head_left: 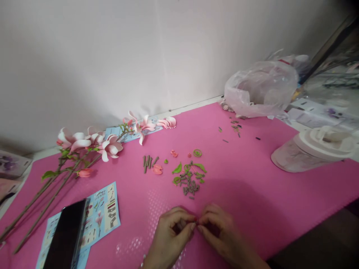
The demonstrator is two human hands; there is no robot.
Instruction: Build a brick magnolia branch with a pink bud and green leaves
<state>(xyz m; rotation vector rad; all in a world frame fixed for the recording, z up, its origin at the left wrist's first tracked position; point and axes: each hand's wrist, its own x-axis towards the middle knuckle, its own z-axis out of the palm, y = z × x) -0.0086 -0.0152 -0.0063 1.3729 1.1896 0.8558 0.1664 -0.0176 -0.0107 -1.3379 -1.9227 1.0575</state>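
Note:
Near the front edge of the pink mat, my left hand (174,233) and my right hand (218,231) meet fingertip to fingertip. Both are closed in a pinch. A tiny reddish bit shows between the fingertips, too small to name. Just beyond them lies a loose pile of small grey-brown pieces (191,186) mixed with green leaf pieces (177,168) and green rings (197,152). To the left of this pile are several brown stem sticks (147,163) and a coral bud piece (157,169).
Assembled pink flowers (110,146) on long stems lie at left. A black phone (66,233) rests on an instruction sheet (112,209). At right stand a lidded cup (297,153) and, farther back, a plastic bag (260,89). Small scattered pieces (236,129) lie before the bag.

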